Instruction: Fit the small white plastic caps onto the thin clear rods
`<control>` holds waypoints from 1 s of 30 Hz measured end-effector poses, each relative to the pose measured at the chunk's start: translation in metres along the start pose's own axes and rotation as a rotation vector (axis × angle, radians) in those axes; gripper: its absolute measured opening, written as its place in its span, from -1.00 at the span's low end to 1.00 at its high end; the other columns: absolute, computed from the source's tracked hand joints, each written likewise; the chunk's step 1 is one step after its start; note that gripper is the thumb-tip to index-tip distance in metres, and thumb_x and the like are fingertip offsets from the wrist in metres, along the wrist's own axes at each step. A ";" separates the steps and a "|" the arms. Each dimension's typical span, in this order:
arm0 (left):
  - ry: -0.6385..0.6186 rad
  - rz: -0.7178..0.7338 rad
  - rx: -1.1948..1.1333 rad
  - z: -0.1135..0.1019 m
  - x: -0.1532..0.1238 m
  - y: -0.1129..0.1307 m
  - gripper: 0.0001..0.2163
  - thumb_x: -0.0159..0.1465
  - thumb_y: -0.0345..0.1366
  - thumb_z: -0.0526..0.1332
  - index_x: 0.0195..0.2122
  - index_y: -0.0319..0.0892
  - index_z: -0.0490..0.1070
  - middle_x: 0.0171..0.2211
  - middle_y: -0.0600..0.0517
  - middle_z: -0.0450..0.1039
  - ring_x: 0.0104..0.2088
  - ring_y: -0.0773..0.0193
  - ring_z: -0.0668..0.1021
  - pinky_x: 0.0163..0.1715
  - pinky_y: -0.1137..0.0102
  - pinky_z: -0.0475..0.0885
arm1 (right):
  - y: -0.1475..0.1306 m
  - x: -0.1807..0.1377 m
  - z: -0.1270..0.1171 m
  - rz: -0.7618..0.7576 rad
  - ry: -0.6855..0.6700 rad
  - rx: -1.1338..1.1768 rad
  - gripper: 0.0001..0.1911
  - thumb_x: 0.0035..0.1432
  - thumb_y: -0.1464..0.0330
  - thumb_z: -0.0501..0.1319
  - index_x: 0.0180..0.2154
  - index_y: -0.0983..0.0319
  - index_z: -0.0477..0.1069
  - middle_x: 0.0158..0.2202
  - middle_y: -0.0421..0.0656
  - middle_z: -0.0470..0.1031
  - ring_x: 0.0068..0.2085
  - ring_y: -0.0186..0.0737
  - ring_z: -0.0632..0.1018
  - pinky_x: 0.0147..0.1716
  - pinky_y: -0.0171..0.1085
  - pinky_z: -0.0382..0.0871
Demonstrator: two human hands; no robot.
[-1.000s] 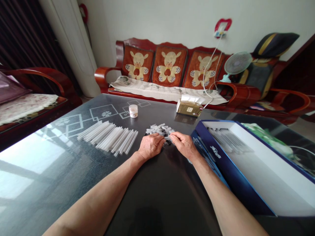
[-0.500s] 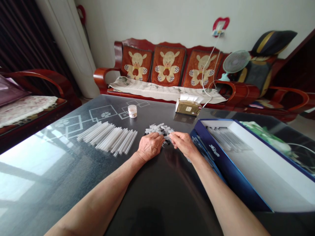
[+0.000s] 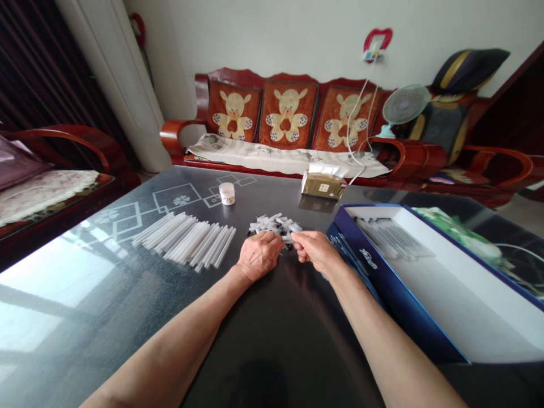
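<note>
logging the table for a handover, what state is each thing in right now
pile of small pieces, loose heap on the table
left hand, curled at the pile's edge, grip hidden
right hand, fingertips pinched shut at the pile
long tubes, lying side by side, untouched
blue box, open, more tubes inside
small jar, upright, lid on
tissue pack, open, tissue sticking out

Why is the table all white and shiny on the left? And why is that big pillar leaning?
Head view: the glossy dark table mirrors bright light, making pale glare patches on its left; in the head view the wide lens bends things near the edges, so the pillar leans; the left hand and right hand in the middle look sharp.
</note>
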State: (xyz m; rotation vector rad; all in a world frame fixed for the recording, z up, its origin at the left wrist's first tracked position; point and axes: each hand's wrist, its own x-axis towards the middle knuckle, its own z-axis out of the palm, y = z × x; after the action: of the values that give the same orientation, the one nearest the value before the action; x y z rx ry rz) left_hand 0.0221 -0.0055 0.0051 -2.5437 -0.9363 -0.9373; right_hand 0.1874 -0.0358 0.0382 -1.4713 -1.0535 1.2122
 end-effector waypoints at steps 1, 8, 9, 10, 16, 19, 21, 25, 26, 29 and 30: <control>-0.008 -0.006 -0.008 0.000 0.000 -0.001 -0.72 0.40 -0.25 0.02 -0.35 -0.17 0.47 -0.47 0.02 0.41 -0.42 0.29 0.46 -0.41 0.42 0.31 | 0.000 0.001 0.000 -0.019 0.009 -0.031 -0.68 -0.01 0.25 0.25 -0.64 0.24 0.24 -0.68 -0.33 0.20 -0.69 -0.52 0.18 -0.72 -0.44 0.13; 0.025 -0.045 -0.016 0.006 0.001 -0.009 -0.73 0.40 -0.17 0.03 -0.15 -0.12 0.49 -0.38 0.00 0.48 -0.35 0.23 0.47 -0.29 0.36 0.33 | 0.004 0.003 -0.001 -0.512 0.130 -0.559 -0.80 0.10 0.38 0.18 -0.24 0.21 0.53 -0.30 -0.14 0.58 -0.31 -0.25 0.57 -0.27 -0.29 0.45; 0.039 -0.047 -0.013 0.007 0.000 -0.010 -0.74 0.39 -0.17 0.03 -0.14 -0.12 0.49 -0.36 -0.01 0.48 -0.34 0.22 0.47 -0.28 0.35 0.33 | 0.004 0.002 0.000 -0.618 0.127 -0.647 -0.76 0.10 0.40 0.18 -0.17 0.19 0.53 -0.21 -0.13 0.58 -0.22 -0.22 0.58 -0.16 -0.27 0.44; 0.051 -0.048 -0.013 0.009 -0.001 -0.010 -0.74 0.39 -0.18 0.04 -0.14 -0.12 0.49 -0.36 -0.01 0.49 -0.33 0.21 0.47 -0.27 0.35 0.33 | 0.004 0.001 0.001 -0.699 0.114 -0.726 -0.74 0.11 0.42 0.18 -0.14 0.18 0.53 -0.17 -0.12 0.58 -0.16 -0.21 0.57 -0.09 -0.26 0.41; 0.113 -0.059 -0.080 0.012 -0.002 -0.012 -0.74 0.37 -0.17 0.07 -0.11 -0.19 0.46 -0.30 -0.06 0.49 -0.27 0.18 0.49 -0.20 0.33 0.37 | -0.018 -0.012 0.005 -0.685 0.045 -1.146 -0.79 0.20 0.43 0.14 -0.23 0.17 0.56 -0.27 -0.10 0.60 -0.22 -0.18 0.59 -0.17 -0.29 0.38; 0.229 -0.114 -0.089 0.010 0.000 -0.014 -0.65 0.33 -0.18 0.13 0.07 -0.23 0.34 -0.04 -0.17 0.44 -0.07 0.07 0.46 -0.06 0.22 0.34 | -0.046 -0.020 -0.014 -0.640 0.050 -1.276 -0.78 0.20 0.42 0.13 -0.28 0.19 0.57 -0.32 -0.09 0.58 -0.27 -0.18 0.58 -0.21 -0.30 0.36; 0.293 -0.157 -0.098 0.010 0.001 -0.015 -0.62 0.31 -0.24 0.13 0.13 -0.24 0.28 0.06 -0.21 0.36 0.02 0.02 0.42 0.00 0.17 0.31 | -0.064 -0.025 -0.044 -0.655 0.132 -1.257 -0.78 0.16 0.42 0.15 -0.29 0.18 0.59 -0.28 -0.10 0.57 -0.25 -0.22 0.56 -0.17 -0.33 0.35; 0.328 -0.162 -0.115 0.013 0.000 -0.018 -0.63 0.30 -0.35 0.09 0.14 -0.24 0.26 0.07 -0.20 0.34 0.04 0.03 0.40 0.02 0.18 0.31 | -0.079 -0.027 -0.139 -0.456 0.529 -1.256 -0.77 0.09 0.30 0.19 -0.28 0.16 0.61 -0.28 -0.11 0.57 -0.29 -0.19 0.55 -0.25 -0.30 0.36; 0.329 -0.159 -0.115 0.015 0.000 -0.018 -0.64 0.30 -0.37 0.08 0.13 -0.24 0.26 0.05 -0.20 0.35 0.03 0.04 0.41 0.02 0.19 0.32 | -0.076 -0.025 -0.164 -0.361 0.633 -1.277 -0.77 0.07 0.29 0.20 -0.29 0.16 0.62 -0.29 -0.10 0.58 -0.27 -0.15 0.56 -0.24 -0.28 0.36; 0.326 -0.151 -0.117 0.017 -0.001 -0.019 -0.67 0.29 -0.39 0.07 0.09 -0.24 0.30 0.00 -0.19 0.39 -0.02 0.07 0.44 -0.02 0.21 0.34 | -0.050 -0.014 -0.221 -0.084 0.732 -1.287 -0.82 0.02 0.33 0.21 -0.41 0.17 0.61 -0.36 -0.08 0.61 -0.31 -0.06 0.57 -0.30 -0.21 0.37; 0.322 -0.147 -0.117 0.018 -0.001 -0.019 -0.68 0.29 -0.40 0.06 0.07 -0.24 0.32 -0.02 -0.18 0.40 -0.04 0.08 0.45 -0.04 0.21 0.35 | -0.039 -0.010 -0.232 -0.053 0.736 -1.280 -0.83 0.00 0.36 0.21 -0.49 0.18 0.59 -0.42 -0.07 0.59 -0.36 -0.05 0.56 -0.36 -0.19 0.36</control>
State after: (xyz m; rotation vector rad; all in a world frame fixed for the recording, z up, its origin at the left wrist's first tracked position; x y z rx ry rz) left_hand 0.0173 0.0166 -0.0087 -2.3373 -1.0032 -1.4318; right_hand 0.4126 -0.0681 0.0981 -2.4950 -1.3330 -0.2794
